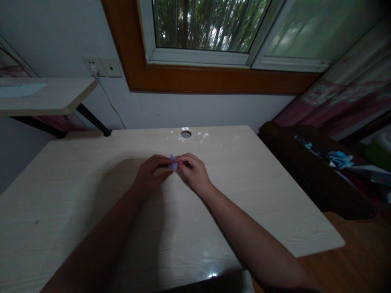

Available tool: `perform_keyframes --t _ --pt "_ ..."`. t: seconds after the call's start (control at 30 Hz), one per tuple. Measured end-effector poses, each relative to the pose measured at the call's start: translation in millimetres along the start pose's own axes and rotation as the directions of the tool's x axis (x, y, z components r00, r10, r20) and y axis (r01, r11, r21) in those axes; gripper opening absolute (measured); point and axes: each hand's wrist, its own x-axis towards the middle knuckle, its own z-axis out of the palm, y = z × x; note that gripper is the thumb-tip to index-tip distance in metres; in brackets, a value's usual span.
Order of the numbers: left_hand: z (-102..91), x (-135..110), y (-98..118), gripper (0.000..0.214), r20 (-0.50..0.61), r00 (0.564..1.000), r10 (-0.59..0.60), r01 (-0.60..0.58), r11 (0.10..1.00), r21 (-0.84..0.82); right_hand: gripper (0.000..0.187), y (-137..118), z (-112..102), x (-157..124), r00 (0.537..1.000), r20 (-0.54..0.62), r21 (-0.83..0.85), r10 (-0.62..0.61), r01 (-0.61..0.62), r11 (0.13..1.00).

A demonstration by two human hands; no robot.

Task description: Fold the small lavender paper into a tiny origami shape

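A small piece of folded purple paper (173, 166) is held between my two hands, over the middle of the pale wooden desk (244, 195). My left hand (152, 171) pinches its left side, with the thumb below and the fingers above. From the right, my right hand (193, 169) grips the paper between thumb and fingertips. A pointed tip of the paper sticks up between the fingers. My fingertips hide part of it, so its full folded shape cannot be made out.
A round cable hole (186, 134) lies near the desk's back edge. At the left, a raised shelf (45, 97) stands on black legs. A white cable (110, 101) hangs from the wall socket (93, 66). Right of the desk is a dark wooden piece of furniture (299, 171) with items on it.
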Motion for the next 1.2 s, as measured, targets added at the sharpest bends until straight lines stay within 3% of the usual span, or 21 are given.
perform_keyframes --t 0.27,0.47,0.6,0.8,0.93,1.07,1.2 --pt "0.0 2.7 4.9 0.016 -0.045 0.999 0.010 -0.006 0.996 0.090 0.007 -2.7 0.1 0.9 1.000 0.021 0.023 0.023 -0.023 0.999" --pt "1.3 1.9 3.1 0.024 -0.047 0.992 -0.117 0.116 0.993 -0.035 0.007 -4.2 1.0 0.2 0.998 0.020 0.051 0.052 -0.053 0.997" --pt "-0.9 2.0 0.4 0.022 -0.029 0.992 -0.120 0.118 0.991 -0.067 0.010 -0.3 2.9 -1.4 0.992 0.028 0.098 0.121 -0.123 0.987" --pt "-3.3 2.0 -3.6 0.019 -0.019 0.996 -0.091 0.089 0.993 -0.075 0.016 2.6 8.2 -0.5 0.953 0.066 0.324 0.296 -0.301 0.897" --pt "-2.9 3.5 -3.5 0.022 -0.022 0.993 -0.112 0.110 0.991 -0.082 0.019 -0.1 9.6 1.3 0.930 0.113 0.419 0.350 -0.364 0.832" --pt "-1.9 3.9 -2.7 0.025 0.007 0.986 -0.166 0.165 0.972 -0.165 0.017 3.9 10.3 -0.1 0.926 0.139 0.418 0.352 -0.377 0.827" --pt "1.0 3.0 -0.7 0.028 0.049 0.971 -0.233 0.237 0.922 -0.308 0.014 11.2 10.0 -3.2 0.947 0.147 0.305 0.287 -0.320 0.897"
